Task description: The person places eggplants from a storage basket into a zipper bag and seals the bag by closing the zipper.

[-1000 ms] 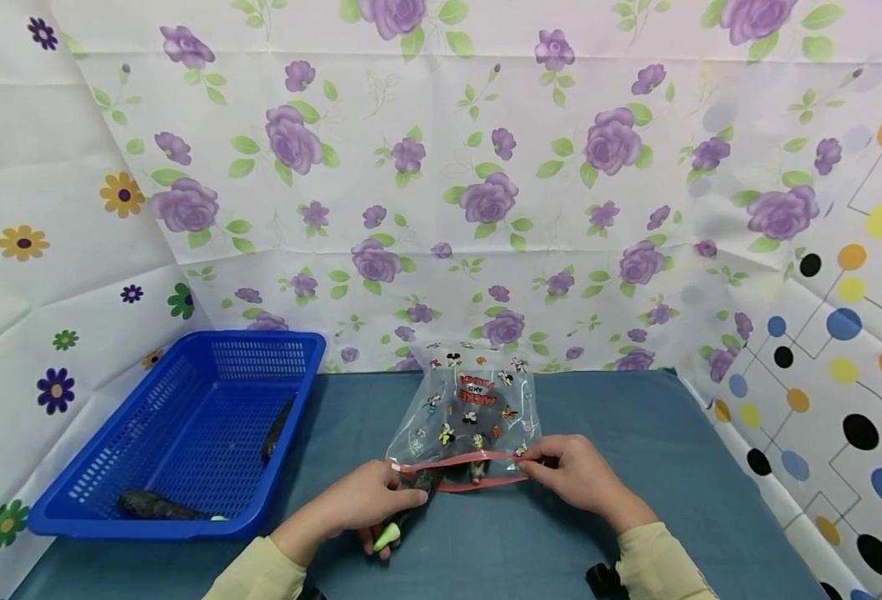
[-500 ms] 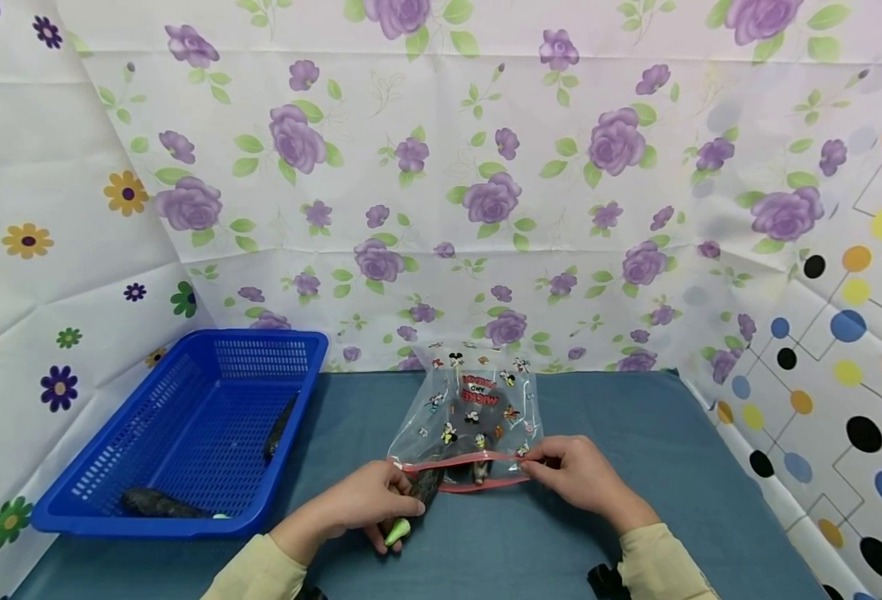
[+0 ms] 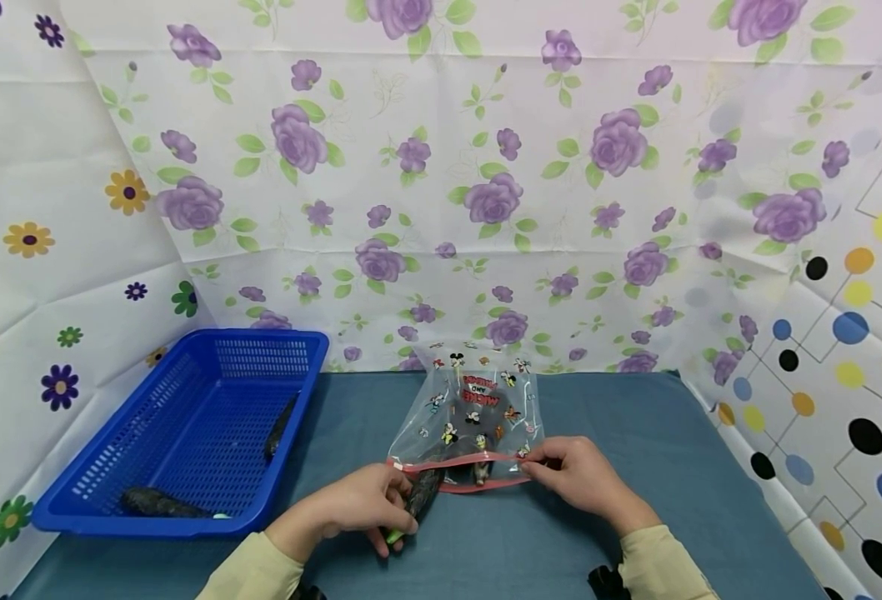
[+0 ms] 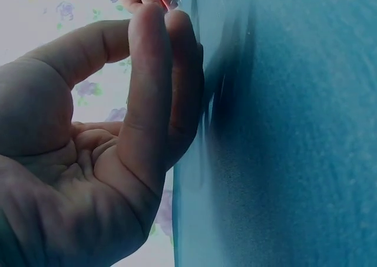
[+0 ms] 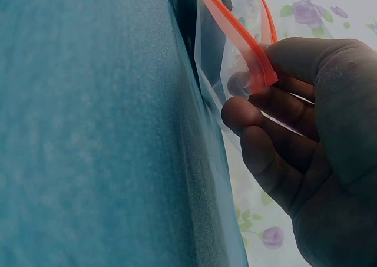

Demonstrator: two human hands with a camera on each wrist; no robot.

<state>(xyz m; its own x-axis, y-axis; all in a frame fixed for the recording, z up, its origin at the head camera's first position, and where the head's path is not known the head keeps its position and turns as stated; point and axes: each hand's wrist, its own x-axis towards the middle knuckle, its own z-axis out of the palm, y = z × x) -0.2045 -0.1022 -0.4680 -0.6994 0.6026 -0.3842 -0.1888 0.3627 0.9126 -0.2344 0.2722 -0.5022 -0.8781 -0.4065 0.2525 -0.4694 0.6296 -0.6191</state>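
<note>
In the head view, a clear zip bag (image 3: 463, 425) with cartoon prints and a red zip strip lies on the cloth, its mouth facing me. My left hand (image 3: 357, 500) grips a dark, long, rough-skinned vegetable (image 3: 424, 492) with a light green end; its far part reaches into the left side of the mouth. In the left wrist view the curled fingers (image 4: 150, 90) hide it. My right hand (image 3: 579, 475) pinches the right corner of the bag's mouth; the red strip (image 5: 244, 37) shows between thumb and fingers in the right wrist view. Another dark piece with a brownish tip (image 3: 481, 473) lies inside the bag.
To the left stands a blue plastic basket (image 3: 186, 525) with slotted walls. It holds one dark vegetable (image 3: 159, 503) near its front and another (image 3: 279, 427) against its right wall. A blue-green cloth (image 3: 636, 417) covers the table, with patterned sheets behind and at both sides.
My left hand has shifted its hold along the vegetable, whose green end is now mostly covered by the fingers. The vegetable has moved slightly into the bag. The right hand stays put.
</note>
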